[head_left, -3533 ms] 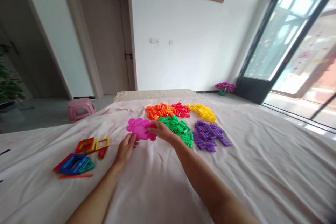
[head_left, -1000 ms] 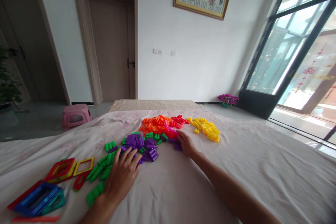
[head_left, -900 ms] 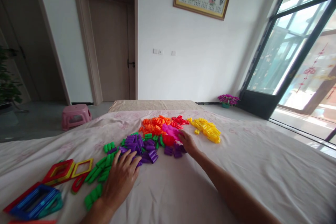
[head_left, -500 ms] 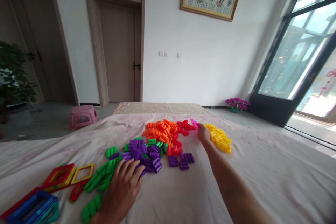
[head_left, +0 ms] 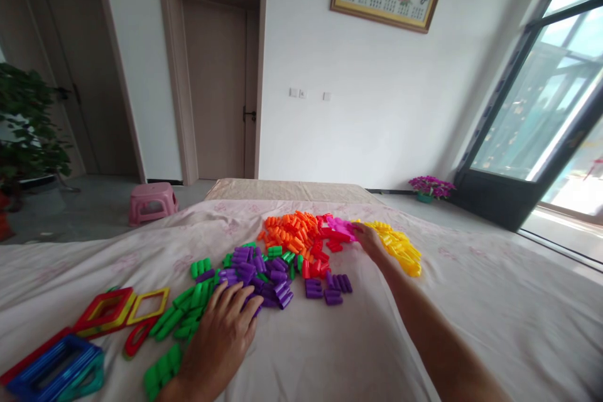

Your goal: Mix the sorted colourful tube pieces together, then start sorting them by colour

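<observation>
My left hand [head_left: 223,330] lies palm down with its fingers spread, the tips on the near edge of a pile of purple plastic building blocks [head_left: 245,270]. Green building blocks [head_left: 193,301] lie beside and partly under that hand. Farther off, my right hand [head_left: 368,239] reaches out with its fingers closed at the right edge of the pink building blocks [head_left: 342,227]; the fingertips are partly hidden. Red building blocks [head_left: 315,267] adjoin the pink ones, and orange building blocks [head_left: 289,232] are heaped to their left. Yellow building blocks [head_left: 398,245] spread out right of my right hand.
Red, yellow and blue magnetic frame tiles [head_left: 54,367] lie at the front left on the pale floral cloth [head_left: 339,352]. A pink stool [head_left: 153,201] stands on the floor beyond. A few purple blocks [head_left: 333,296] lie apart near the middle.
More of the pink blocks now shows, farther left against the red ones, with my right hand at their edge. My left hand rests in the same place. The view has shifted slightly.
</observation>
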`<action>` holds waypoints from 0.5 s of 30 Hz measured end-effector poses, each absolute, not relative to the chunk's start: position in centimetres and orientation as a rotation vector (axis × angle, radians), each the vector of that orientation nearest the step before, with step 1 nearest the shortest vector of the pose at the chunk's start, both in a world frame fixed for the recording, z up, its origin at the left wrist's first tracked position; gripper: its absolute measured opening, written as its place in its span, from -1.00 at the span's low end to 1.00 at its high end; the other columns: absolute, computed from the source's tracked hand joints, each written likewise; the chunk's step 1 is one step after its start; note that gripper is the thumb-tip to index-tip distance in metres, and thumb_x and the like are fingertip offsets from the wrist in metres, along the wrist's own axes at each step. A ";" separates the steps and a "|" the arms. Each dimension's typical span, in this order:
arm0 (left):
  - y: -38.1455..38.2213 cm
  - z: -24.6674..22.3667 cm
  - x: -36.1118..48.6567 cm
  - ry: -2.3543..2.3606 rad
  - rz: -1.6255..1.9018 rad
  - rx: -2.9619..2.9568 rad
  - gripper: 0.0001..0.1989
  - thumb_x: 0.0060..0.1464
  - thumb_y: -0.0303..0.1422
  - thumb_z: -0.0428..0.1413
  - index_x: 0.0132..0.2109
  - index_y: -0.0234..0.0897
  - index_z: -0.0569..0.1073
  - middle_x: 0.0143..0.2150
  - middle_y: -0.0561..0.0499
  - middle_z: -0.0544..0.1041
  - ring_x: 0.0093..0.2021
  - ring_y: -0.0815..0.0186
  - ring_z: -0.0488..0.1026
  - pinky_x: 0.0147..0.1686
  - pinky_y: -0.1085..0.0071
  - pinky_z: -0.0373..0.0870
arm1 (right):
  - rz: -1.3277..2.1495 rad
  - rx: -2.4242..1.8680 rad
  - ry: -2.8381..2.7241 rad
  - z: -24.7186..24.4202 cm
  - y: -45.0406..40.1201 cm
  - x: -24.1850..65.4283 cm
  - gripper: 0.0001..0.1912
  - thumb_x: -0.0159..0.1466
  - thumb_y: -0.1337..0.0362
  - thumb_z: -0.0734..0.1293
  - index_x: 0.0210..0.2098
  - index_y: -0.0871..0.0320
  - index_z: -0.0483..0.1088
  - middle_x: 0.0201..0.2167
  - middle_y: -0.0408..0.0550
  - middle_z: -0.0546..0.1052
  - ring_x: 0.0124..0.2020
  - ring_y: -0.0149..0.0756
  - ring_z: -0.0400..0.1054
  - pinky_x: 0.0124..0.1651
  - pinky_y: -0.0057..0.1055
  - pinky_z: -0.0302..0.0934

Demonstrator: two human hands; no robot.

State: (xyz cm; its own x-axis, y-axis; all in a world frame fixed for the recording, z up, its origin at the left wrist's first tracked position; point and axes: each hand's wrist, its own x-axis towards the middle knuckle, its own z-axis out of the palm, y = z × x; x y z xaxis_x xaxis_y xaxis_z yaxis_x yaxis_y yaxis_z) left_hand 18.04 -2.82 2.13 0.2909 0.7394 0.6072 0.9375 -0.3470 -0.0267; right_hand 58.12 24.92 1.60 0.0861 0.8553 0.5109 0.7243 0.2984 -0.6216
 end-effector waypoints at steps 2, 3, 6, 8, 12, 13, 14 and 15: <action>-2.8 2.2 18.1 -1.511 -0.708 -2.196 -0.69 0.14 -0.39 0.07 0.02 -0.08 0.51 0.01 0.01 0.54 0.09 0.14 0.38 0.24 0.02 0.13 | 0.159 -1.507 -1.599 1.8 25.3 58.5 -0.63 0.22 0.19 0.22 -0.08 0.16 0.52 -0.20 0.02 0.61 -0.18 -0.15 0.47 -0.09 -0.27 0.32; -2.8 2.2 18.1 -1.516 -0.703 -2.198 -0.69 0.14 -0.38 0.07 0.02 -0.08 0.51 0.01 0.01 0.54 0.09 0.15 0.37 0.24 0.02 0.12 | 0.144 -1.550 -1.565 1.8 25.7 58.6 -0.60 0.24 0.20 0.19 -0.02 0.18 0.49 -0.15 0.07 0.60 -0.14 -0.13 0.46 -0.06 -0.25 0.30; -2.9 2.2 18.1 -1.526 -0.679 -2.200 -0.68 0.15 -0.40 0.06 0.03 -0.09 0.50 0.03 -0.01 0.53 0.11 0.14 0.35 0.23 0.03 0.14 | 0.118 -1.644 -1.493 1.6 27.4 57.8 -0.56 0.27 0.22 0.16 0.05 0.20 0.45 -0.03 0.16 0.54 -0.01 -0.06 0.41 0.05 -0.18 0.23; -2.9 2.1 18.1 -1.531 -0.674 -2.196 -0.67 0.14 -0.41 0.07 0.04 -0.09 0.49 0.05 0.00 0.52 0.13 0.14 0.34 0.21 0.05 0.18 | 0.146 -1.653 -1.502 1.4 28.7 56.8 -0.57 0.27 0.25 0.16 0.05 0.18 0.46 -0.03 0.16 0.54 0.01 -0.05 0.40 0.07 -0.16 0.21; -2.8 2.0 18.0 -1.535 -0.717 -2.184 -0.68 0.12 -0.38 0.09 0.03 -0.05 0.50 0.04 0.05 0.53 0.11 0.15 0.35 0.17 0.10 0.24 | 0.236 -1.593 -1.582 1.0 30.9 54.2 -0.60 0.23 0.28 0.20 0.00 0.14 0.49 -0.06 0.08 0.57 -0.01 -0.10 0.42 0.08 -0.18 0.23; -2.8 1.9 18.0 -1.532 -0.724 -2.182 -0.68 0.12 -0.38 0.10 0.03 -0.04 0.50 0.04 0.05 0.53 0.11 0.15 0.35 0.17 0.10 0.24 | 0.263 -1.558 -1.617 0.9 31.3 53.6 -0.61 0.22 0.29 0.21 -0.01 0.14 0.50 -0.07 0.06 0.57 -0.02 -0.12 0.43 0.08 -0.20 0.24; -2.8 1.9 18.0 -1.529 -0.726 -2.183 -0.67 0.12 -0.38 0.10 0.03 -0.04 0.49 0.04 0.05 0.53 0.11 0.15 0.36 0.17 0.10 0.24 | 0.291 -1.521 -1.654 0.9 31.4 53.1 -0.62 0.22 0.28 0.22 -0.03 0.13 0.51 -0.08 0.04 0.58 -0.03 -0.14 0.44 0.07 -0.22 0.26; -2.8 1.9 18.0 -1.525 -0.725 -2.185 -0.67 0.12 -0.38 0.10 0.03 -0.04 0.49 0.04 0.05 0.53 0.10 0.15 0.36 0.16 0.10 0.25 | 0.318 -1.484 -1.689 0.8 31.5 52.7 -0.64 0.22 0.27 0.23 -0.04 0.12 0.51 -0.09 0.01 0.59 -0.05 -0.16 0.45 0.06 -0.23 0.27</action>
